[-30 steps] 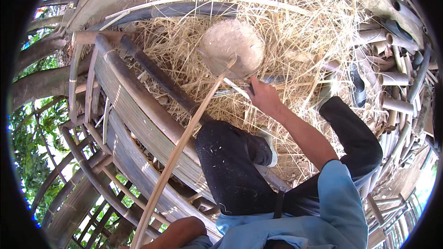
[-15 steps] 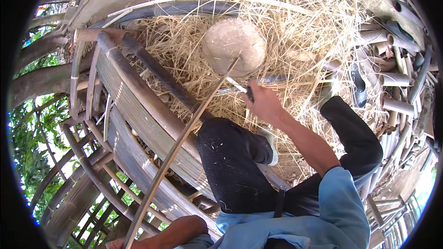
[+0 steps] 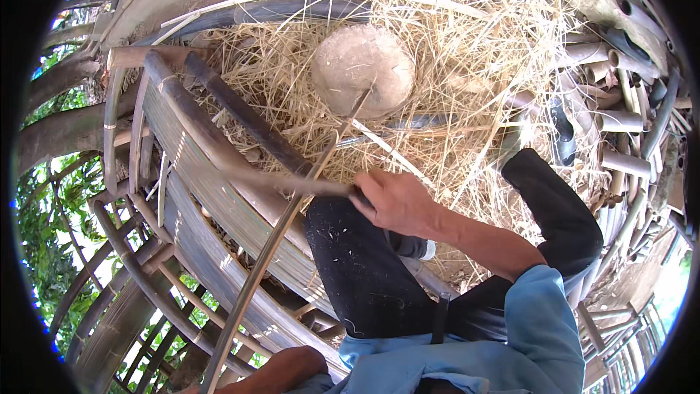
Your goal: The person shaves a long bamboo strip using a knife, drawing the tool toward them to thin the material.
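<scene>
The fingers of the right hand were curled tight around the handle of a blade, whose blurred length ran off toward nine o'clock from the fist. The blade crossed a long bamboo strip just beside the knuckles. That strip lay on a slant, its far end resting at twelve o'clock against a rounded grey stump set in the straw, its near end running down to seven o'clock, toward the left hand. Only the back of that hand and its wrist showed at the lower edge, close beside the strip; whether its fingers were closed on it could not be told.

By its look the strip was light, thin and springy, stiff along its length but ready to bow and to split along the grain. Its cut edges were likely sharp and splintery. I judged that it was best gripped low, well apart from the blade, on the flat faces rather than the edges.

Under the right forearm lay the person's knee in black trousers, and a blue sleeve sat at five o'clock. A curved bamboo frame swept round from ten to seven o'clock, and cut bamboo tubes were stacked at two o'clock.
</scene>
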### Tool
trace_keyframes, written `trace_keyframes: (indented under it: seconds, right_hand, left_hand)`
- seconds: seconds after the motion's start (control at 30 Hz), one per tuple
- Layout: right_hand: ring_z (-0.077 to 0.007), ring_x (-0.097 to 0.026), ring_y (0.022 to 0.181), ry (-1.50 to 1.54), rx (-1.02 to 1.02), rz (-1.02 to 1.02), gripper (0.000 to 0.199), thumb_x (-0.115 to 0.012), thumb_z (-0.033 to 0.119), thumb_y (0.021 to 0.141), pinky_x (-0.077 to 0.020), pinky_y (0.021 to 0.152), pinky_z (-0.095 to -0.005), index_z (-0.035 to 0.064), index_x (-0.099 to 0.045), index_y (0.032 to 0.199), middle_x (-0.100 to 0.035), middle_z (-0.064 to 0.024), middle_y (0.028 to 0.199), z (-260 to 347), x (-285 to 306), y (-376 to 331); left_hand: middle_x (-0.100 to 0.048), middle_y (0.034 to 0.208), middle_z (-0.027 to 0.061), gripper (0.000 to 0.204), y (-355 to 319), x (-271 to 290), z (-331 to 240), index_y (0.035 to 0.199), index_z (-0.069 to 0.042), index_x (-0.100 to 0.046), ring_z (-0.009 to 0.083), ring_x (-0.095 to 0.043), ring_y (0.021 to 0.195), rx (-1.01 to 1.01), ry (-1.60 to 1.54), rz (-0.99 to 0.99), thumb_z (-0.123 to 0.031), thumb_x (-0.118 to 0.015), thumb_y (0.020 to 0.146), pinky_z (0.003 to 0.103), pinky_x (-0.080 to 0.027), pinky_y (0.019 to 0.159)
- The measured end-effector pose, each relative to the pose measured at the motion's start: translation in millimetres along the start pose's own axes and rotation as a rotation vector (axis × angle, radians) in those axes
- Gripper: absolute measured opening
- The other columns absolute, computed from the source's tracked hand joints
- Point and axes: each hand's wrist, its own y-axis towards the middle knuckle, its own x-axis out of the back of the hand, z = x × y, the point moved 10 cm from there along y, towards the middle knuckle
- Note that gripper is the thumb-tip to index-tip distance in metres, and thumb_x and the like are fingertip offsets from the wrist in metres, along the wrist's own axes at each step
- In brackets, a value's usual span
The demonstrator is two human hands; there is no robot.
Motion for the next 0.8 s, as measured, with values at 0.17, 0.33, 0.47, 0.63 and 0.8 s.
trace_keyframes:
  seconds: [0.17,0.33,0.47,0.63,0.8]
  right_hand:
    - [-0.0388,-0.065,0.058,-0.079,-0.247,0.011,0.023,-0.061,0.021,0.096,-0.0517,0.05,-0.0476,0.0034,-0.047,0.099,-0.065,-0.0189,0.073,-85,-9,11]
    - [-0.0394,-0.065,0.06,-0.146,-0.008,0.044,0.024,-0.061,0.022,0.097,-0.0513,0.052,-0.0484,0.0033,-0.047,0.104,-0.064,-0.0209,0.069,-47,-23,-5]
    - [-0.0408,-0.065,0.062,-0.163,-0.47,0.105,0.028,-0.063,0.023,0.096,-0.0531,0.056,-0.0485,0.0035,-0.048,0.109,-0.065,-0.0234,0.077,-169,-32,1]
    - [-0.042,-0.065,0.064,-0.118,-0.329,-0.016,0.024,-0.059,0.024,0.097,-0.0514,0.056,-0.0524,0.0043,-0.048,0.105,-0.066,-0.0219,0.075,-159,-45,-19]
    - [-0.0461,-0.066,0.069,-0.163,-0.518,0.048,0.027,-0.058,0.025,0.097,-0.053,0.062,-0.0554,0.0032,-0.046,0.106,-0.067,-0.0243,0.076,-221,-41,-20]
  left_hand:
    - [-0.028,0.051,-0.0091,0.043,0,-3,2,0.073,-0.013,-0.045,0.0017,-0.026,0.039,-0.042,0.009,0.033,-0.033,-0.031,0.109,0.02,-0.022,0.038]
    - [-0.029,0.049,-0.0093,0.034,3,2,-11,0.075,-0.011,-0.046,0.0009,-0.028,0.037,-0.05,0.021,0.012,-0.02,-0.03,0.103,0.018,-0.024,0.037]
    - [-0.03,0.049,-0.0088,0.03,-2,-2,7,0.077,-0.01,-0.046,0.0012,-0.029,0.037,-0.022,-0.029,-0.041,-0.014,-0.029,0.101,0.017,-0.023,0.037]
    - [-0.03,0.05,-0.0082,0.031,3,5,-13,0.073,-0.013,-0.045,0.0027,-0.029,0.038,-0.115,0.036,-0.001,-0.015,-0.032,0.102,0.019,-0.025,0.038]
    - [-0.032,0.05,-0.008,0.039,7,15,-7,0.066,-0.014,-0.043,0.0028,-0.032,0.04,-0.063,0.316,-0.094,-0.023,-0.033,0.103,0.02,-0.029,0.041]
